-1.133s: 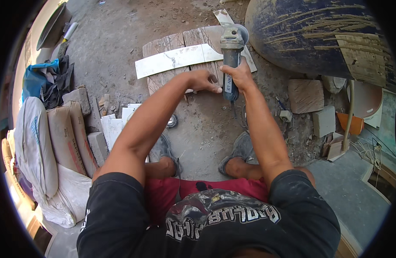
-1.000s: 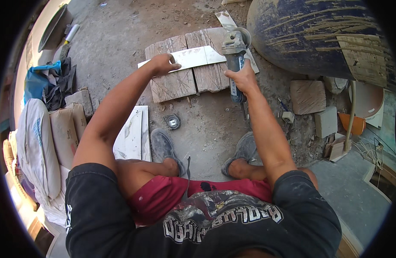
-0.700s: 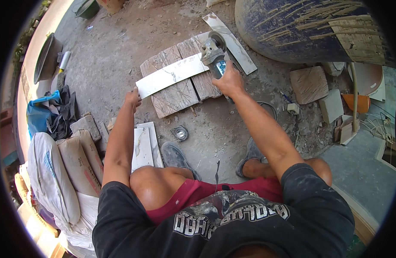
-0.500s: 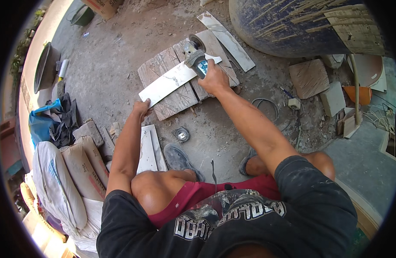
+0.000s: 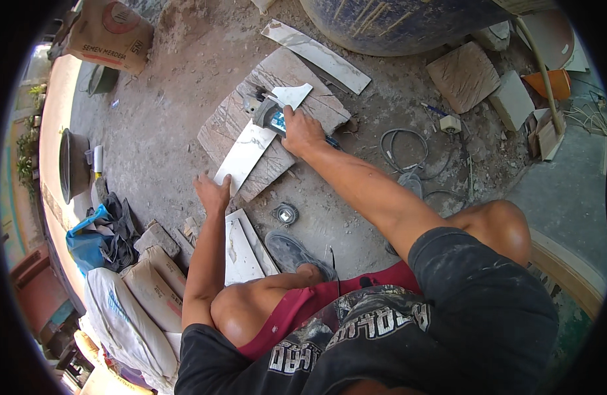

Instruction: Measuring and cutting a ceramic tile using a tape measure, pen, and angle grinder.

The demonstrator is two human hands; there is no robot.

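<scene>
A long white marbled tile strip (image 5: 244, 158) lies slanting across rough, grooved stone slabs (image 5: 214, 135) on the ground. Its far end has a curved notch. My right hand (image 5: 303, 133) is wrapped around the body of an angle grinder (image 5: 272, 116), which crosses over the strip. The grinder's head points to the far left, and its disc shows only edge-on and blurred. At the strip's near end, my left hand (image 5: 213, 193) has its thumb against the tile, with the fingers spread beside the corner.
Another white tile strip (image 5: 320, 56) lies beyond the slabs, near a big blue drum (image 5: 389, 26). White tile pieces (image 5: 241, 253) and a tape measure (image 5: 285, 214) lie by my foot. A cable (image 5: 405, 148) coils at right. Cement bags (image 5: 148, 289) are stacked at left.
The grinder has moved left and nearer along the strip, its head now turned further left. My left hand's fingers have spread at the strip's end. The view has shifted.
</scene>
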